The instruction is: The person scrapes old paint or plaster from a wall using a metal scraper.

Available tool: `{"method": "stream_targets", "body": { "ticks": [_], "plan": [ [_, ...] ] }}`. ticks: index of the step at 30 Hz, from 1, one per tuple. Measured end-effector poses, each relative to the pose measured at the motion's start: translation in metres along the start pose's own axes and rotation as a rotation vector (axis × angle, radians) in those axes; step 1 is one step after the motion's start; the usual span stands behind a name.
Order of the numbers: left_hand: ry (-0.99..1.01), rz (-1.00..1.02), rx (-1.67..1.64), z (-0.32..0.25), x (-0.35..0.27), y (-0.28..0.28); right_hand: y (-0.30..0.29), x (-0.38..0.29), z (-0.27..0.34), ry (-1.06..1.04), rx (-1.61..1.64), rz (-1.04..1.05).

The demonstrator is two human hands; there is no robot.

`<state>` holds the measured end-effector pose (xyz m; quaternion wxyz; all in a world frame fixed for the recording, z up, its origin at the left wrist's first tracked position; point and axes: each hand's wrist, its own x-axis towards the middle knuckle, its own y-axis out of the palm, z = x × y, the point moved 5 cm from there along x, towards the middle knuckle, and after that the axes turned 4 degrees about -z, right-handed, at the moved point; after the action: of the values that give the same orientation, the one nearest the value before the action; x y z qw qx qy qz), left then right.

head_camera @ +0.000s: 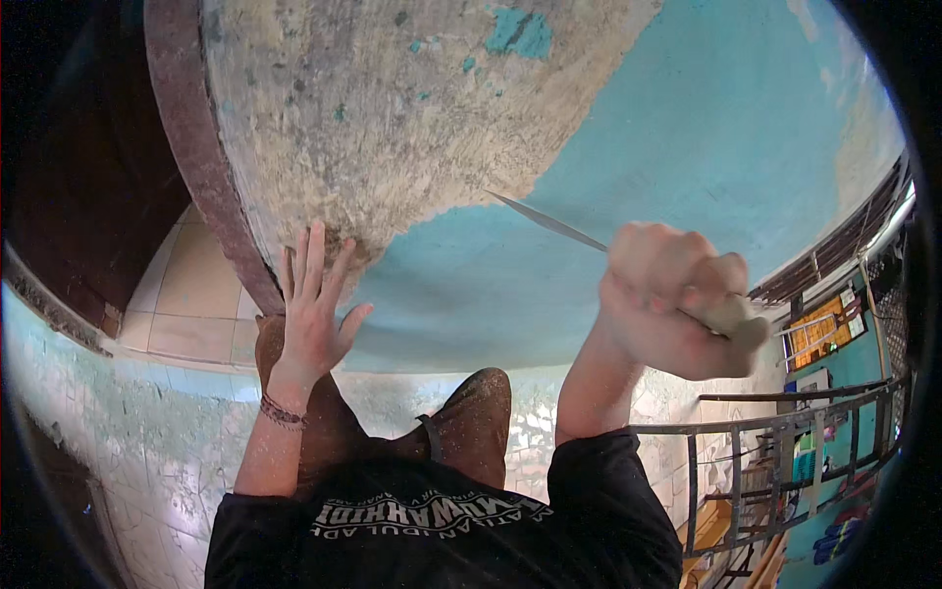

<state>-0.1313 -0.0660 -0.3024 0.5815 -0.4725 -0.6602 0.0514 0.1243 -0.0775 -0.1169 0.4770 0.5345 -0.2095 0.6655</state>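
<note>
Before me stands a wall, part covered in blue-green paint (662, 132) and part bare, rough plaster (383, 125). My left hand (316, 309) rests with fingers spread over the lower left of the wall, near the bare patch's lower edge, and holds nothing. To the right, my right hand (677, 302) is closed around a thin metal blade (548, 220), perhaps a scraper or knife; its handle is hidden in my fist. The blade points up and left, its tip by the border between paint and plaster. Whether the tip touches the wall cannot be told.
A reddish-brown door frame (195, 132) edges the wall at left, with a tiled threshold (195, 294) beside it. At lower right stands a dark metal ladder-like frame (736, 471). Cracked-pattern flooring (165, 471) lies around my legs.
</note>
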Motion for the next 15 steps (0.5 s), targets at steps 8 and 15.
{"method": "stream_targets", "body": {
  "ticks": [8,15],
  "plan": [
    [0.156,-0.240,-0.173,-0.026,0.021,-0.012,0.007,-0.076,-0.011,0.163,-0.139,-0.009],
    [0.313,-0.371,0.119,-0.065,0.150,-0.038,-0.034,-0.177,-0.012,0.512,-0.365,-0.329]
  ]
}}
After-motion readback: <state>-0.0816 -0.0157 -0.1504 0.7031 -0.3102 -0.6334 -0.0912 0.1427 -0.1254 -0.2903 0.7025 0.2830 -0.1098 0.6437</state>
